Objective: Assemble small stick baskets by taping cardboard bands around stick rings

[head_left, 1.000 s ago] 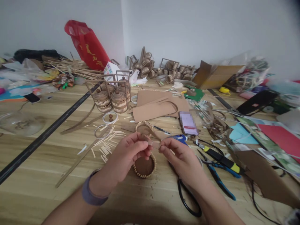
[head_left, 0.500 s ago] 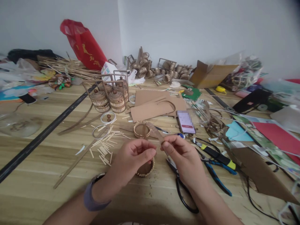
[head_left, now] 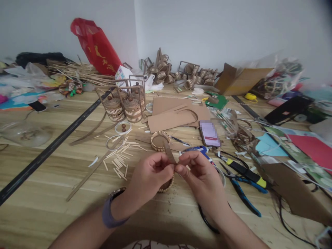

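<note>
My left hand (head_left: 153, 174) and my right hand (head_left: 202, 176) meet at the middle of the table. Both are closed, with fingertips pinching a narrow brown cardboard strip (head_left: 169, 153) that slants up and away. Just beyond it lies a round cardboard piece edged with short wooden sticks (head_left: 153, 142). A second stick-edged round piece (head_left: 166, 188) sits below my fingers, partly covered by my left hand. Under my right forearm a black scissors handle (head_left: 207, 221) shows in part. Loose short wooden sticks (head_left: 121, 159) are scattered left of my left hand.
Lidded stick baskets with handles (head_left: 133, 110) stand back left. Flat cardboard sheets (head_left: 166, 121), a phone (head_left: 209, 133) and a blue tool (head_left: 198, 149) lie ahead. To the right are blue-handled pliers (head_left: 245, 197) and a yellow-black cutter (head_left: 243, 171). A red bag (head_left: 97, 48) leans behind.
My hands have come together, and my left fingers now pinch the strip as well. The strip has shifted left and tilts differently. The view has turned slightly left.
</note>
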Motion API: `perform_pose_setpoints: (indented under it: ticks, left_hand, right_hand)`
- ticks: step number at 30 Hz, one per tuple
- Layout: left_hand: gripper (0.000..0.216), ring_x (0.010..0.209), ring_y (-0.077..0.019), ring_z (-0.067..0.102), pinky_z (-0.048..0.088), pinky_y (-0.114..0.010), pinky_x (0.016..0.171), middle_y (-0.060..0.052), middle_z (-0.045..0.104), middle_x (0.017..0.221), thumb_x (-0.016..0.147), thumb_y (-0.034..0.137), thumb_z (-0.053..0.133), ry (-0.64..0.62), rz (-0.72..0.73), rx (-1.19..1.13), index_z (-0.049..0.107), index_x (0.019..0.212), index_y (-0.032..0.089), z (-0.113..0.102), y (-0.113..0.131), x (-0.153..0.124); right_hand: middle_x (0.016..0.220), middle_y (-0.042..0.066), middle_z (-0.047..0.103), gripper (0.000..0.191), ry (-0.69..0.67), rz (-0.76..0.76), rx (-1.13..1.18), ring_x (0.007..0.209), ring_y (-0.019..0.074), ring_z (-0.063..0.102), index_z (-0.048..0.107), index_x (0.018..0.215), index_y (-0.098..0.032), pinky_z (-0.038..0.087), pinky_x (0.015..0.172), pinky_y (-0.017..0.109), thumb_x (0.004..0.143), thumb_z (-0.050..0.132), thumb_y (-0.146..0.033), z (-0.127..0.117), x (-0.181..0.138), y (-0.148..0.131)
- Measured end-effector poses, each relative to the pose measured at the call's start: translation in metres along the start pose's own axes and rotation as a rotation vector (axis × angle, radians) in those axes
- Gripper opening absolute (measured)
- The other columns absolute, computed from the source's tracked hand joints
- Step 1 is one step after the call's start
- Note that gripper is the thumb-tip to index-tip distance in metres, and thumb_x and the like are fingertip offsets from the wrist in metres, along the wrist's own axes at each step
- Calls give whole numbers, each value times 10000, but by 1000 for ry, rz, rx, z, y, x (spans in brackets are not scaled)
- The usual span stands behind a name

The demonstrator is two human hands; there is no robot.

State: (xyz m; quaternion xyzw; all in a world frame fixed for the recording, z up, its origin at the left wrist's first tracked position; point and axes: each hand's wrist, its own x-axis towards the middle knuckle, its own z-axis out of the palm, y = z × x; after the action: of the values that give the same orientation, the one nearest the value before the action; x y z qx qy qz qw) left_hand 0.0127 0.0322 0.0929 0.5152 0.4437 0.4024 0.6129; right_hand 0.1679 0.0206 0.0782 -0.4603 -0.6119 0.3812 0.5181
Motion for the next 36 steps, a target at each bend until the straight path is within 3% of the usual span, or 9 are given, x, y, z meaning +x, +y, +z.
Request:
perform_pose_setpoints:
  ticks: [4,9,17,26,36]
  left_hand:
    - [148,499,-79,395,313,-195,458,49,454,541,713,290,590,50,6,36,525,636,182,1,2,-2]
    - [173,504,-89,433,339,-207,475,27,508,549,738,300,585,-14,-14,21,526,626,182,0,5,-4]
    - [155,514,-85,431,343,-205,488,37,506,568,761,293,586,-54,0,33,542,666,178,-3,5,-6]
    - [176,534,-94,462,358,-206,502,34,520,594,820,325,574,-17,14,43,554,725,178,0,-3,-7]
    - [132,676,-144,615,468,-234,612,-10,677,748,863,271,565,56,166,243,661,818,192,5,-5,-13]
  right_hand:
    - [801,-20,645,98,-6,-76,-109,755,130,613,602,896,-249,497,691,243,838,643,-183,0,-3,-2]
    - [737,-15,627,74,-6,-65,-87,671,130,606,584,843,-232,503,595,229,824,628,-175,-2,-2,-12]
    - [716,-14,655,44,-82,-16,-87,663,131,627,622,803,-227,506,602,224,838,618,-202,-8,-2,-14]
    - [803,4,732,99,19,-372,-610,726,174,685,632,880,-252,536,710,280,862,577,-172,-9,-6,-22]
    - [766,-1,726,115,-43,-383,-684,727,185,694,644,854,-257,530,691,298,883,553,-193,-16,-5,-24]
